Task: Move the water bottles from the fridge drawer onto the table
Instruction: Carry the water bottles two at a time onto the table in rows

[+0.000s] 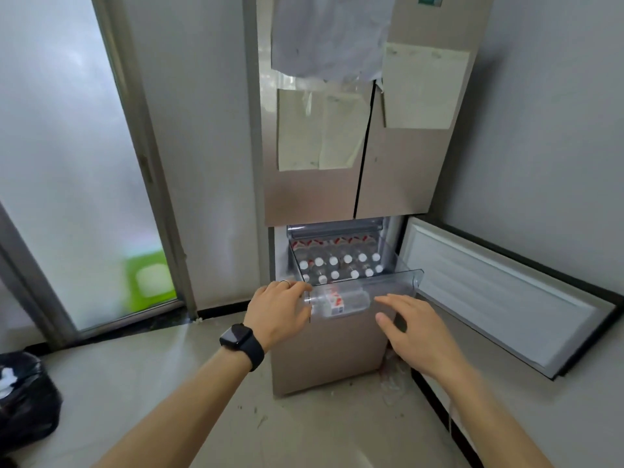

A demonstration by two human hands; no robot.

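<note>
Water bottle comes first: we have one lying on its side at the front of the drawer, cap end in our left hand. That hand's fingers curl round the neck. Our right hand is near the base and holds nothing, its fingers straight and spread, not quite touching. We cannot tell whether the bottle is in front of the drawer's clear front wall or just behind it.

We judge the bottle full, so fairly heavy for its size, with thin plastic walls that give under a squeeze. Coming from a fridge, it may well be slick. Holding it by the neck alone leaves the heavy end hanging, so a second hold under the base or round the labelled middle looks wiser.

Beyond it, the standing bottles fill the pulled-out drawer in tight rows with white caps up. Each one would have to come straight up by the cap or shoulder.

To the right, the open fridge door swings out beside the drawer and narrows our room on that side. A black bag sits on the floor well to the left. Papers hang on the upper doors. No table is in view.
</note>
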